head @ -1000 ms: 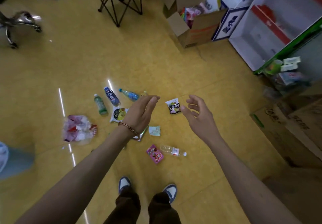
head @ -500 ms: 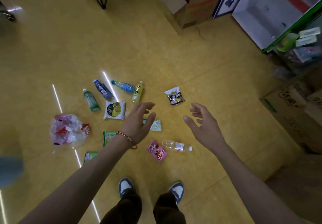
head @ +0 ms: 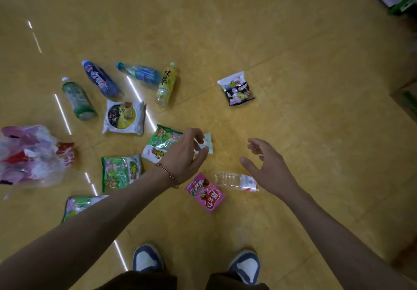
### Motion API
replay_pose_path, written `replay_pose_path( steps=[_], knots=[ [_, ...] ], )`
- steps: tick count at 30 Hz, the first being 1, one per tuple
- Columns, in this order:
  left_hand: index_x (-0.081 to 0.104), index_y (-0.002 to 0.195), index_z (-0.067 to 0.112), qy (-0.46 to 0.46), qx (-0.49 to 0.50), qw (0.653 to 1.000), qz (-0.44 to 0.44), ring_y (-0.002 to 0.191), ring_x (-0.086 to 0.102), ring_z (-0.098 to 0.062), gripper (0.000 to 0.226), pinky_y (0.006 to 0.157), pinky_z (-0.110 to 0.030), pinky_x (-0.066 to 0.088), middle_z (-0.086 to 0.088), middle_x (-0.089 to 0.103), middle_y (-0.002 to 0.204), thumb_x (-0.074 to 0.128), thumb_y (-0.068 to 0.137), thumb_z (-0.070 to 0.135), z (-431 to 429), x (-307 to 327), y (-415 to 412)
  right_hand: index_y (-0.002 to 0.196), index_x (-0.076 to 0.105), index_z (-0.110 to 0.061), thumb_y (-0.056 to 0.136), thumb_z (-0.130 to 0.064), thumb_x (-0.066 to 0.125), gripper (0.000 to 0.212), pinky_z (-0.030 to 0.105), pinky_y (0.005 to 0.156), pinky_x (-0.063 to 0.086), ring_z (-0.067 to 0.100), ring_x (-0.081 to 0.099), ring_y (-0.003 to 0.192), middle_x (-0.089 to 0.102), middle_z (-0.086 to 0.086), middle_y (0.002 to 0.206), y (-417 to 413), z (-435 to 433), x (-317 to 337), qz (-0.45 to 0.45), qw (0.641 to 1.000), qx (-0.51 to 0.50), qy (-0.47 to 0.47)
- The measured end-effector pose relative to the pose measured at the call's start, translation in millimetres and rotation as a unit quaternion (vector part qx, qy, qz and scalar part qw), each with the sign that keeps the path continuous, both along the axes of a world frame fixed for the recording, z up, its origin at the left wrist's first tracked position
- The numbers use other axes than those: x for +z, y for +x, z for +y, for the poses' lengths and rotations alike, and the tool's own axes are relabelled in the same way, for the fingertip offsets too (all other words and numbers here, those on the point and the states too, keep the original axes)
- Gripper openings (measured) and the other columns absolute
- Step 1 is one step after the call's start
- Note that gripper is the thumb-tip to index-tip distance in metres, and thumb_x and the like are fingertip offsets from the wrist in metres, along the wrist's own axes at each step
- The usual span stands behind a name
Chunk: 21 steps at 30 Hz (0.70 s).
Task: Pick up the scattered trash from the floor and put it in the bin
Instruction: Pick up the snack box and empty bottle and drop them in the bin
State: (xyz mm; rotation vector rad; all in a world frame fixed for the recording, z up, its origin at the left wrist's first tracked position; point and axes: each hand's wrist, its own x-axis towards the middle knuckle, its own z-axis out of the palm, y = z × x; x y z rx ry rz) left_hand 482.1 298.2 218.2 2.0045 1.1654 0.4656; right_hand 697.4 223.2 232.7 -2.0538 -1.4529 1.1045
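Note bottle point(head: 234, 180) flat, long axis left-right, label end toward right hand point(head: 270, 168). Left hand point(head: 182, 156) above packet point(head: 207, 142). Both loose, empty.

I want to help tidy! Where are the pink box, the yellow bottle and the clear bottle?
pink box point(head: 205, 192), head view, middle of its front.
yellow bottle point(head: 165, 84), head view, its label.
clear bottle point(head: 228, 179), head view, its ribbed body.

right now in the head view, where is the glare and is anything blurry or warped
Head view: thin white streaks of glare lie on the glossy yellow floor, one between the bottles; the plastic bag at the left edge is smeared soft, the mid-frame packets clearer; the wide lens stretches both forearms toward the bottom corners; the right edge is dim.
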Motion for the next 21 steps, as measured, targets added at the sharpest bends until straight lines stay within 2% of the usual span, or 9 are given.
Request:
replay_pose_path(
  steps=[6,9,11,13,16,18,21],
  knots=[
    [0.046,0.111,0.006,0.032,-0.100,0.992,0.069,0.086,0.051,-0.013,0.051,0.071,-0.033,0.051,-0.008,0.049,0.109,0.039,0.082,0.047,2,-106,7,0.139,0.039,-0.019,0.088,-0.037,0.062,0.059,0.020,0.094,0.036,0.008,0.046,0.119,0.048,-0.003,0.133,5,-4,-108,-0.048,0.997,0.057,-0.024],
    [0.044,0.122,0.010,0.051,-0.171,0.975,0.133,0.102,0.054,-0.024,0.049,0.080,-0.037,0.051,-0.010,0.046,0.123,0.044,0.086,0.043,4,-153,15,0.141,0.037,-0.019,0.087,-0.039,0.063,0.063,0.021,0.097,0.035,0.009,0.043,0.124,0.044,-0.003,0.137,11,-1,-153,-0.068,0.993,0.088,-0.038],
    [0.038,0.132,0.015,0.060,-0.238,0.948,0.202,0.115,0.048,-0.023,0.048,0.089,-0.034,0.045,-0.007,0.040,0.133,0.050,0.089,0.034,3,-180,21,0.144,0.034,-0.020,0.086,-0.042,0.064,0.069,0.023,0.100,0.034,0.011,0.040,0.129,0.041,-0.002,0.141,15,3,-179,-0.078,0.989,0.113,-0.055],
    [0.033,0.137,0.018,0.061,-0.274,0.929,0.241,0.121,0.043,-0.021,0.055,0.092,-0.031,0.040,-0.004,0.036,0.138,0.053,0.089,0.034,1,-202,27,0.146,0.029,-0.022,0.082,-0.046,0.067,0.078,0.026,0.103,0.033,0.014,0.037,0.132,0.036,-0.001,0.144,20,6,-202,-0.094,0.981,0.147,-0.079],
    [0.027,0.140,0.020,0.071,-0.339,0.897,0.273,0.126,0.036,-0.021,0.068,0.100,-0.034,0.034,-0.005,0.033,0.140,0.058,0.083,0.044,-5,-231,29,0.149,0.019,-0.026,0.072,-0.051,0.074,0.098,0.032,0.107,0.031,0.021,0.030,0.134,0.028,0.001,0.146,27,8,-231,-0.154,0.952,0.221,-0.146],
    [0.026,0.140,0.019,0.082,-0.403,0.861,0.297,0.127,0.033,-0.024,0.082,0.105,-0.037,0.028,-0.006,0.031,0.142,0.063,0.076,0.052,-14,-250,25,0.150,0.011,-0.028,0.064,-0.054,0.078,0.112,0.034,0.110,0.025,0.023,0.025,0.135,0.022,0.002,0.147,29,3,-245,-0.196,0.924,0.264,-0.194],
    [0.021,0.142,0.015,0.109,-0.484,0.801,0.335,0.129,0.029,-0.028,0.101,0.112,-0.040,0.017,-0.010,0.029,0.144,0.071,0.065,0.058,-28,-266,16,0.150,0.006,-0.029,0.058,-0.055,0.081,0.121,0.036,0.113,0.023,0.024,0.023,0.137,0.020,0.002,0.147,30,-11,-260,-0.232,0.897,0.299,-0.230]
  ],
)
